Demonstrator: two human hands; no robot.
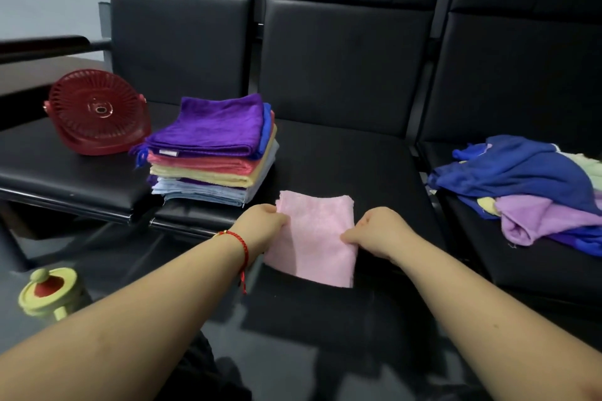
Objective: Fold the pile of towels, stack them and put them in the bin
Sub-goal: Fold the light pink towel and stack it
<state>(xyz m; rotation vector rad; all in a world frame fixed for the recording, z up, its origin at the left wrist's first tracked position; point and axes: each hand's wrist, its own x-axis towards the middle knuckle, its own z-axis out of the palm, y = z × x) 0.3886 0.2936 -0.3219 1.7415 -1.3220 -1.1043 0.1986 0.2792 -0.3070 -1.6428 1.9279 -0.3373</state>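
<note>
A folded pink towel (314, 238) lies on the middle black seat (358, 159), its near edge hanging over the seat's front. My left hand (260, 226) grips its left edge and my right hand (374, 233) grips its right edge, fingers curled on the cloth. To the left rests a stack of folded towels (213, 148) with a purple one on top, then blue, red, yellow and light blue. On the right seat lies a loose pile of unfolded towels (524, 185), blue, lilac and pale green. No bin is in view.
A red desk fan (96, 112) sits on the left seat beside the stack. A yellow-green container with a red top (49, 293) stands low at the left. Black seat backs (345, 58) rise behind the seats.
</note>
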